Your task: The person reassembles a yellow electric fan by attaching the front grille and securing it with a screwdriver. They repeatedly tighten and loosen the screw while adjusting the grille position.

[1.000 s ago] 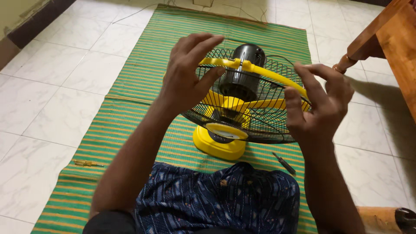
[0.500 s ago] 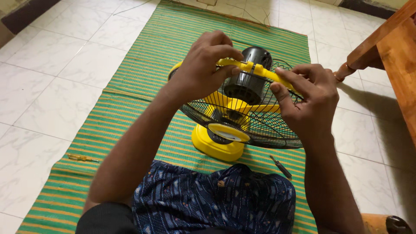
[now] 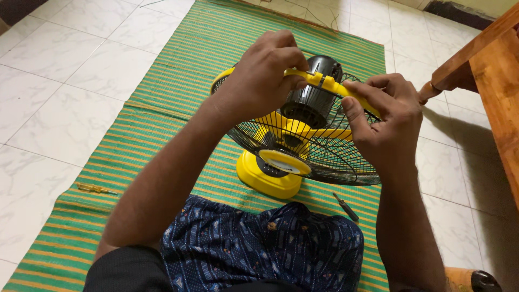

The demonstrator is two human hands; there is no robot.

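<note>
A small table fan stands on a green striped mat in front of me, with a yellow base, a black wire guard, a black motor housing and yellow blades behind the wires. A yellow rim band runs around the top edge of the guard. My left hand grips this band at the upper left, fingers curled over it. My right hand pinches the same band on the right side, thumb pressed against the guard.
A yellow-handled screwdriver lies at the mat's left edge. A dark screwdriver lies on the mat by my right forearm. Wooden furniture stands at the right. My knee in blue patterned cloth is just below the fan. White floor tiles surround the mat.
Both hands went from open and spread beside the guard to closed on the yellow rim band. The fan sits slightly lower and nearer in view.
</note>
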